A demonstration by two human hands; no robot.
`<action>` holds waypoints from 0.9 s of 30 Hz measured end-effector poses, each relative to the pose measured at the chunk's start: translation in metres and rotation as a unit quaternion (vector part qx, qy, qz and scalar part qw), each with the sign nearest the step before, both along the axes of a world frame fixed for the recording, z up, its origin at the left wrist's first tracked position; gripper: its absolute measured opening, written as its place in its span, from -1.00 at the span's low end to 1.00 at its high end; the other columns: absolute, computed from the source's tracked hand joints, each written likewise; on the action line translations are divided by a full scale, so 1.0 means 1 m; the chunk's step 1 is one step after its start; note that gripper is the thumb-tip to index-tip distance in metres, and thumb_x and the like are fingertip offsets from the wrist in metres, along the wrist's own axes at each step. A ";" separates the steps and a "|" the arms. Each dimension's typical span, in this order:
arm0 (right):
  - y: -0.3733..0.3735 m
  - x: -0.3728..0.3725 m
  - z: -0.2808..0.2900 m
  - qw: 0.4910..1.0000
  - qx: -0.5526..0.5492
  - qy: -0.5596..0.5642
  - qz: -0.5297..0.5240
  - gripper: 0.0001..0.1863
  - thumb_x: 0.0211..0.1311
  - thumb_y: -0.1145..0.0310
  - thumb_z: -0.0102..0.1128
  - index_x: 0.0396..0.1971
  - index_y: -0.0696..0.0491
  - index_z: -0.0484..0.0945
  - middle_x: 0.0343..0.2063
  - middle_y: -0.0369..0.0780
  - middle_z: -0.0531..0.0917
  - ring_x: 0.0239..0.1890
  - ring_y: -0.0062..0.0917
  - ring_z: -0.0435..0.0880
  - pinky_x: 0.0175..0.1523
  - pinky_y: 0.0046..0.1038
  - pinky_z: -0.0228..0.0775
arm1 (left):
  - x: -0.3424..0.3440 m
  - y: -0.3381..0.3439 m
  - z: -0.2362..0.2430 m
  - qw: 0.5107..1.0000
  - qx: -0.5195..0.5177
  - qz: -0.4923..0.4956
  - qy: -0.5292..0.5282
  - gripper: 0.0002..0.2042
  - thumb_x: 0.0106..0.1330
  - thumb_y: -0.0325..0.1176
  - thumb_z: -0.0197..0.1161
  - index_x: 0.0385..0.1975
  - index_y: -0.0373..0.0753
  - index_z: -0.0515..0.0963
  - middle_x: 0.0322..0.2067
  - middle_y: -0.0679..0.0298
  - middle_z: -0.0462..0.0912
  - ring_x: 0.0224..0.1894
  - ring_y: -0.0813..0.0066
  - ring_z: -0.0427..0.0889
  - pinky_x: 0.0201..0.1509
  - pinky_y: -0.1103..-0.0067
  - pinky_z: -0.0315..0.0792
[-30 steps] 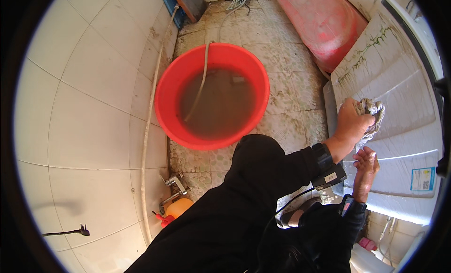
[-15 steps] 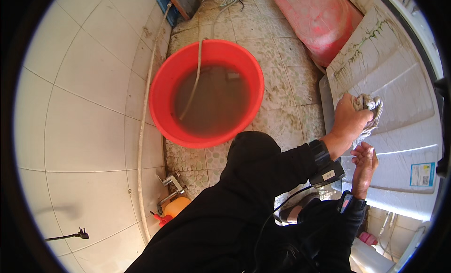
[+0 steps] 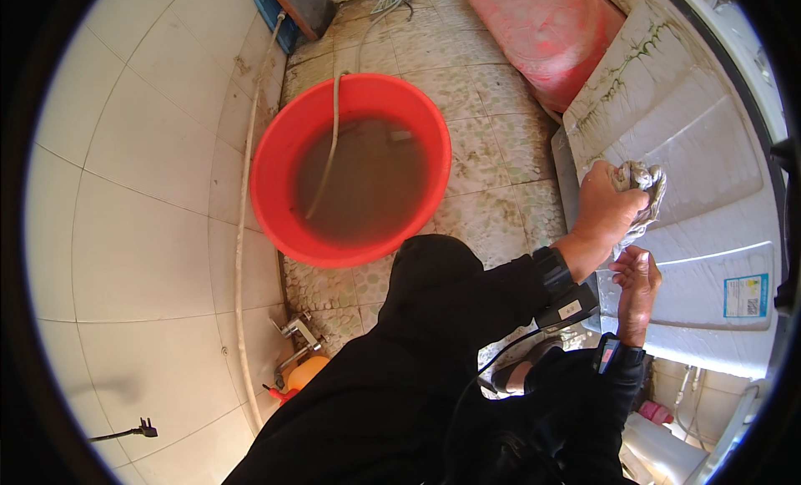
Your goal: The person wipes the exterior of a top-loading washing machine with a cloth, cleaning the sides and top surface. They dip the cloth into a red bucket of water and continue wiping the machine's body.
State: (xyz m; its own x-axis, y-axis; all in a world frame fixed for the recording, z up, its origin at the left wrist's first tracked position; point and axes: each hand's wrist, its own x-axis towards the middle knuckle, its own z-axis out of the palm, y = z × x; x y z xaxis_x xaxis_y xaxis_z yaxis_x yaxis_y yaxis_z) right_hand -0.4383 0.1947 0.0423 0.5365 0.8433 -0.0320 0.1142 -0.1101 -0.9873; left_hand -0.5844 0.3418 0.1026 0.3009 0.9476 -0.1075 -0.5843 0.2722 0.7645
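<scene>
I see my left hand (image 3: 602,211) gripping one crumpled grey rag (image 3: 641,184) against the white appliance lid (image 3: 709,168) at right. My right hand (image 3: 636,278) rests just nearer, fingers loosely curled, holding nothing. One red basin (image 3: 275,164) of murky water sits left.

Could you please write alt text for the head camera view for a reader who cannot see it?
A person's left hand presses a crumpled rag against a stained white appliance panel, the right hand just below. A red basin of murky water stands on the tiled floor.
</scene>
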 end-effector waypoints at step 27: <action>-0.036 0.012 0.027 0.995 0.080 -0.011 -0.057 -0.44 0.66 -0.08 0.23 0.01 0.24 0.65 -0.27 -0.13 0.78 -0.32 -0.51 0.77 -0.27 -0.51 0.51 | -0.007 -0.003 0.007 0.994 0.002 -0.071 -0.089 -0.78 0.30 -0.56 0.47 -0.10 -0.35 0.61 -0.30 0.23 0.73 -0.35 0.49 0.73 -0.29 0.49 0.62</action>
